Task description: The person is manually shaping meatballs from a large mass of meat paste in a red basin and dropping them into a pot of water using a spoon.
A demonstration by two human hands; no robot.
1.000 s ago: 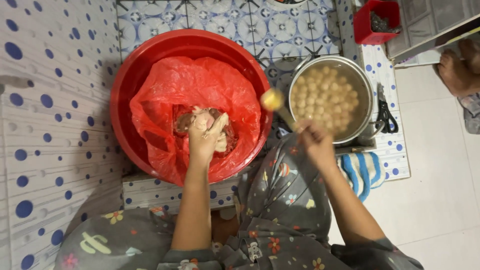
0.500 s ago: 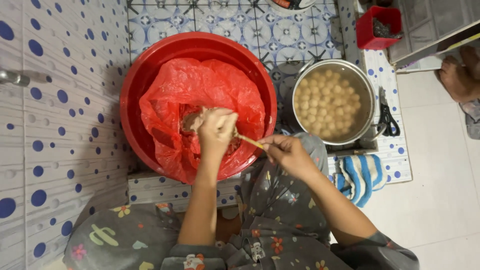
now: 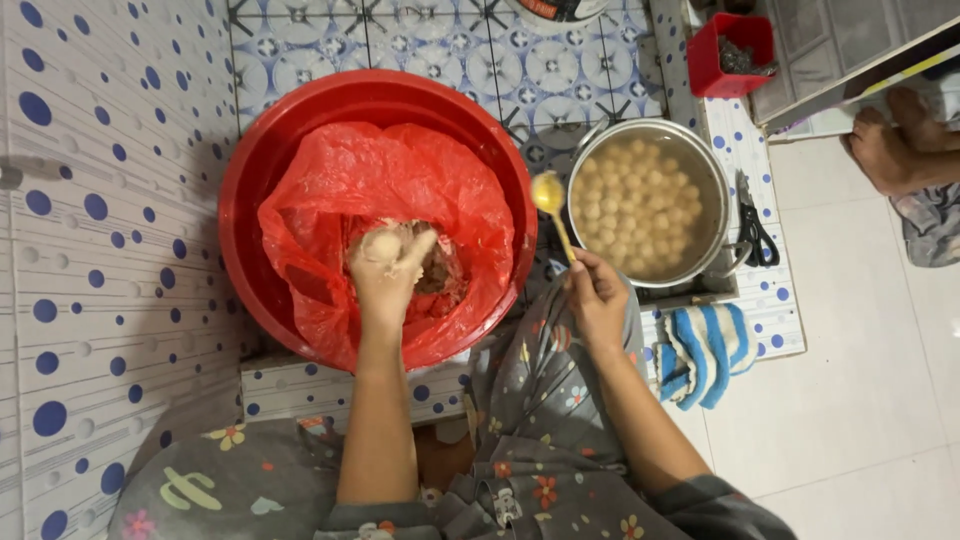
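so far, your metal pot (image 3: 706, 190) beside the basin already holds a crowded layer of pale round balls (image 3: 630, 205) in cloudy liquid, while a good lump of mince mixture (image 3: 440, 272) sits in the red plastic bag (image 3: 400, 190) lining the red basin (image 3: 290, 130), so by my reading you're well into the batch with plenty left to shape. your left hand (image 3: 385, 265) is closed into a loose fist over the bag, squeezing a wad of the pale paste that bulges up at the thumb side. your right hand (image 3: 597, 295) is pinched narrow around the handle of a spoon (image 3: 553, 205), whose bowl carries one formed ball and hangs over the gap between basin rim and pot rim, just short of the pot. scissors (image 3: 755, 225) lie just beyond the pot, a striped cloth (image 3: 700, 345) near your right wrist
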